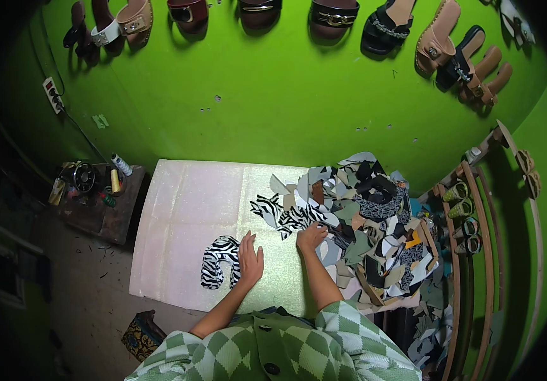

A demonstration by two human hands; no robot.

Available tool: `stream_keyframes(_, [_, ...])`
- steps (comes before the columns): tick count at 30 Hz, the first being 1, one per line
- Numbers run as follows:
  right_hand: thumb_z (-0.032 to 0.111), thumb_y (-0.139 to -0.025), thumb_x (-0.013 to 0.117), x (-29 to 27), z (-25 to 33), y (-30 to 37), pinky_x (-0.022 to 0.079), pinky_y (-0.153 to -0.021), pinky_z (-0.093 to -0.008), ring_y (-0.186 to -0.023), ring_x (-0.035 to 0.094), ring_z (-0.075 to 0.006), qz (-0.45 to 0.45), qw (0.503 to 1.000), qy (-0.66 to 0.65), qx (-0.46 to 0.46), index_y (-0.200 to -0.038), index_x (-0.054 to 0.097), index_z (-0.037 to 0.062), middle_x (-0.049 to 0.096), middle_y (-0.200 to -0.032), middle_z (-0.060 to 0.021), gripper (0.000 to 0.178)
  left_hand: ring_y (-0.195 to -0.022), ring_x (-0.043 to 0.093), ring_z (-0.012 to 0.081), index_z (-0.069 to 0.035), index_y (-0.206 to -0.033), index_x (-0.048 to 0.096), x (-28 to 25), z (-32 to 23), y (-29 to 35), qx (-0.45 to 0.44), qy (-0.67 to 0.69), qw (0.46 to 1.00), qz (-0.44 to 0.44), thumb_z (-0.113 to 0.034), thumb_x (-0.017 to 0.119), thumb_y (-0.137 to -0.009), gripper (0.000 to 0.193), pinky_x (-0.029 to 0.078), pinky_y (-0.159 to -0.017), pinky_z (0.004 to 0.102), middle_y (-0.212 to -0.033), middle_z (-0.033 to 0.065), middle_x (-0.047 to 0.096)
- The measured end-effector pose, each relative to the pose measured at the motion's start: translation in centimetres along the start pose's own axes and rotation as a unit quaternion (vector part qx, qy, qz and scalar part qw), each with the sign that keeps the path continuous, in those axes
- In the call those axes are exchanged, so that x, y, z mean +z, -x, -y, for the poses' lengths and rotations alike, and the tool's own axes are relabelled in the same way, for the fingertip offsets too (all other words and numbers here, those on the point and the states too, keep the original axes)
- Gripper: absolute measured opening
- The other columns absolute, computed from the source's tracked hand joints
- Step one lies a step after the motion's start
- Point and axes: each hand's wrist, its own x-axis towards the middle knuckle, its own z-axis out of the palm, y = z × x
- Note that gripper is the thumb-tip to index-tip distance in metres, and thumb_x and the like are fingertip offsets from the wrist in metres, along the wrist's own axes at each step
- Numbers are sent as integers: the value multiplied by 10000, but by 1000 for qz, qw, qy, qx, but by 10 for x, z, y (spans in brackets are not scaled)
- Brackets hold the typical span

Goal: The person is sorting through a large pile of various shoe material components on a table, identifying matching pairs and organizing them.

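Note:
My left hand (250,260) lies flat with its fingers stretched out, at the right edge of a curved, U-shaped zebra-print piece (213,261) on the table. Off to the right, my right hand (312,237) has its fingers curled at the lower edge of a zebra-print scrap (295,218), seemingly gripping it; the fingertips are partly hidden. Its far end reaches left, among other striped bits. A large heap of cut offcuts (356,209) in grey, black, white and tan spreads beside that hand.
The work table (187,209) has a pale, shiny cover. A small dark stand (105,213) with thread spools and a black wheel is at left. Slatted wooden racks (470,254) with sandals stand at right. Several sandals (333,19) hang on the green wall. A patterned bag (142,336) sits below left.

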Motion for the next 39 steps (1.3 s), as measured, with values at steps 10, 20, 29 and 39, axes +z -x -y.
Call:
stream_keyframes(10, [27, -724, 575, -27, -33, -18, 449, -779, -393, -925, 527, -336, 39, 988, -71, -133, -988, 491, 13, 530, -993, -177, 277, -1186, 351, 353, 29, -1208, 383, -9, 15, 6, -9, -8, 1000, -21, -127, 427, -852, 392, 255, -1008, 420, -1283, 214, 380])
stream_keyframes(20, [34, -652, 638, -87, -32, -9, 456, -646, -380, -741, 589, -335, -31, 949, -232, -210, -820, 633, 65, 618, -806, -152, 171, -1065, 447, 387, 50, -1190, 386, 55, 21, -8, 4, 42, 994, 105, -163, 562, -790, 486, 362, -928, 414, -1145, 246, 455])
stream_keyframes(29, [-28, -631, 642, -74, -84, 73, 465, -714, -323, -786, 575, -267, 78, 912, -284, -285, -893, 615, 38, 566, -834, -111, 272, -947, 537, 335, 37, -1202, 373, 84, 31, 16, -189, 143, 957, 165, -256, 655, -763, 598, 426, -835, 385, -1047, 252, 514])
stream_keyframes(39, [54, -551, 712, -84, -101, 76, 332, -972, -393, -1149, 376, -343, 134, 922, -177, -318, -1240, 464, 136, 403, -1252, -136, 736, -738, 543, 153, 16, -984, 546, 96, 56, 9, -280, 200, 921, 181, -184, 610, -823, 265, 426, -685, 266, -840, 87, 602])
